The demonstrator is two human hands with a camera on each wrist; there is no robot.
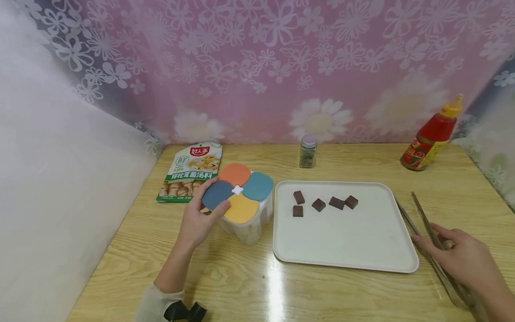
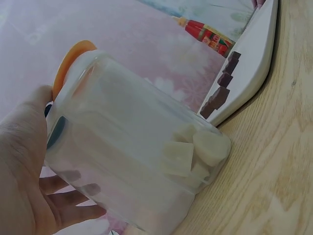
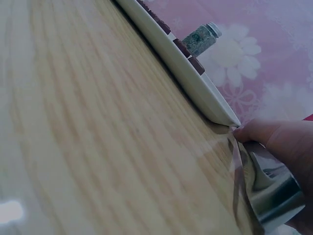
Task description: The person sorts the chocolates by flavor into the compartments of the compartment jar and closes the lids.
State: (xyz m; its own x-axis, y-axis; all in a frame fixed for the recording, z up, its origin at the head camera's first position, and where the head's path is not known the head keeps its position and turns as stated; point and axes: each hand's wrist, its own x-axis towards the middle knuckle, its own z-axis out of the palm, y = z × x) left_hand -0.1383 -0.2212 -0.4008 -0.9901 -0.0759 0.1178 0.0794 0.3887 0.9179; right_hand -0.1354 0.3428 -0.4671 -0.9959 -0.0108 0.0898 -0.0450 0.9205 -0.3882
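My left hand (image 1: 199,226) holds a clear storage container (image 1: 251,232) by its top, thumb and fingers spread around the lid's edge. Four coloured flaps (image 1: 241,209) cover the top: orange, teal, yellow and dark blue. Pale, chunky pieces (image 2: 210,147) lie at the bottom of the container in the left wrist view. On the right, my right hand (image 1: 462,252) grips metal tongs (image 1: 424,217) beside the tray, their tips pointing away and spread apart. Several dark brown, chocolate-like blocks (image 1: 336,203) sit on the white tray (image 1: 346,241), toward its back left.
A green-and-white food pouch (image 1: 189,172) lies behind the container at the left. At the back stand a small spice jar (image 1: 308,152) and a red sauce bottle (image 1: 430,136) with a yellow cap. A floral curtain (image 1: 257,67) hangs behind the wooden table (image 1: 225,286).
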